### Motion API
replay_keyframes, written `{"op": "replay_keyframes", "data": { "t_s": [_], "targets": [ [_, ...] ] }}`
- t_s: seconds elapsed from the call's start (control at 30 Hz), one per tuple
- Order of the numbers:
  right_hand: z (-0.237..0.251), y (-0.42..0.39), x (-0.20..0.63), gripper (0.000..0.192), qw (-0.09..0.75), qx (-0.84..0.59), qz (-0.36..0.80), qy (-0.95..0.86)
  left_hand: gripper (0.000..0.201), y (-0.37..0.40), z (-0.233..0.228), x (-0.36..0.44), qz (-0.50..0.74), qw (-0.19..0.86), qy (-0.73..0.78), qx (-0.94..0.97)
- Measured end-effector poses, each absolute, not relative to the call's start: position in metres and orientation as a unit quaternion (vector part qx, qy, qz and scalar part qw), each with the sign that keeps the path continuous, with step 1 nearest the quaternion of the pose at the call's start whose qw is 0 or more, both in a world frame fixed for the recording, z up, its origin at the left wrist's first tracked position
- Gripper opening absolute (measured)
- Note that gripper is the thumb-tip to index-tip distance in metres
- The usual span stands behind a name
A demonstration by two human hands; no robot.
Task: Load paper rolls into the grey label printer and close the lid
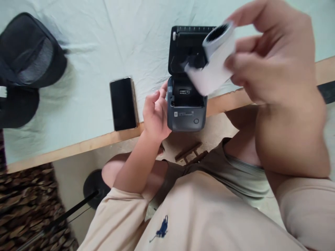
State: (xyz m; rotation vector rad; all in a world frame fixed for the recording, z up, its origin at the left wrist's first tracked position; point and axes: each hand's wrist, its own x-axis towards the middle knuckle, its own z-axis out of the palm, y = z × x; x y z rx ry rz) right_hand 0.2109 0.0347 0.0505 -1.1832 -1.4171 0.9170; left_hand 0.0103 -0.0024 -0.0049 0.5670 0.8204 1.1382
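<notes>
My left hand (157,115) holds a small dark grey label printer (186,118) by its left side, at the table's front edge. The printer's lid (180,48) is swung open, away from me, and its paper bay shows no roll inside. Above the printer, my right hand (261,52) grips a white paper roll (220,59) between thumb and fingers. The roll is tilted, its hollow core facing up and left, and a loose end of paper hangs toward the printer. Slight blur softens the roll and the right hand.
A phone (123,104) with a dark screen lies left of the printer near the wooden table edge (78,144). A black bag (31,52) and a black cap-like thing (18,108) are at far left. Below stands a round black base with a pole (96,188).
</notes>
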Motion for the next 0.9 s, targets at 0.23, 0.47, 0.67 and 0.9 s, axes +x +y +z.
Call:
{"op": "replay_keyframes", "data": {
  "t_s": [0.23, 0.47, 0.67, 0.9],
  "targets": [
    [0.031, 0.056, 0.245, 0.032, 0.569, -0.499, 0.423, -0.498, 0.031, -0.003, -0.002, 0.007, 0.524, 0.764, 0.323, 0.193],
    [-0.009, 0.072, 0.267, 0.033, 0.416, -0.65, 0.162, -0.615, 0.032, -0.003, 0.001, 0.007, 0.512, 0.77, 0.332, 0.186],
    [-0.013, 0.072, 0.268, 0.055, 0.349, -0.679, 0.109, -0.637, 0.033, -0.002, -0.001, 0.005, 0.51, 0.771, 0.327, 0.196],
    [-0.015, 0.052, 0.222, 0.038, 0.326, -0.559, 0.041, -0.762, 0.037, 0.002, -0.007, 0.005, 0.51, 0.759, 0.34, 0.22]
  ]
}}
